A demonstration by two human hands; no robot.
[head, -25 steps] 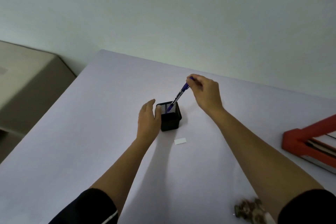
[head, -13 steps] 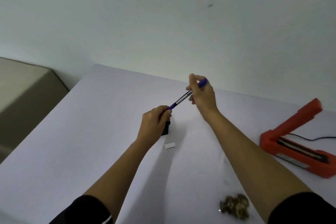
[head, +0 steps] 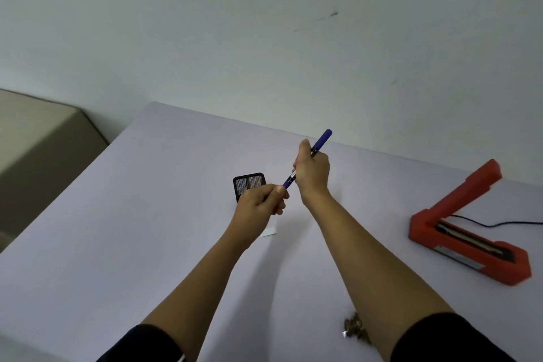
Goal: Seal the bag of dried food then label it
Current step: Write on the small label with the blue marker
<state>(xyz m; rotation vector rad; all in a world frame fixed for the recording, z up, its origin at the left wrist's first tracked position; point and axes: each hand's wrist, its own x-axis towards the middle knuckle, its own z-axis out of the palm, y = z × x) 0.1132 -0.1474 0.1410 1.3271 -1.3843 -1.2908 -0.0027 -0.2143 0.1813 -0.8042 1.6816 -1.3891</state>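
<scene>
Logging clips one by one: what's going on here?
A person holds a blue pen over the table with both hands: the right hand grips the barrel, the left hand pinches its lower end. A white label lies on the table beneath, by a black mesh pen holder. The red sealer stands open at right; the bag of dried food sits near the bottom edge.

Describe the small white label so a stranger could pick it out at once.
Start from the pale table and find the black mesh pen holder near its middle. On the near side of it, beside the wrist of the left hand that pinches the blue pen, lies the label. It is the only small flat white slip there, unlike the red sealer at the right.
</scene>
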